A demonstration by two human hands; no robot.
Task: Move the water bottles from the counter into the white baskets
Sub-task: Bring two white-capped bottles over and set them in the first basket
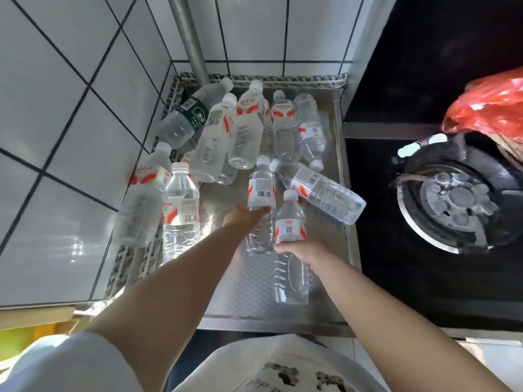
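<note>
Several clear water bottles with red-and-white labels lie and stand on the steel counter [235, 292]. My left hand [244, 217] grips one bottle [261, 190] around its middle. My right hand [300, 250] grips a second bottle [290, 224] just below its label; its lower body shows under my hand. Another bottle [319, 190] lies on its side just beyond, cap pointing left. A pile of bottles [246, 128] fills the back of the counter, including a green-labelled one [186, 117]. Two more bottles [181, 205] stand at the left wall. No white basket is in view.
White tiled walls [70, 137] close the left and back, with a metal pipe [189, 38] in the corner. A black stove with a gas burner [452, 199] lies to the right, and a red plastic bag [492, 106] sits beyond it.
</note>
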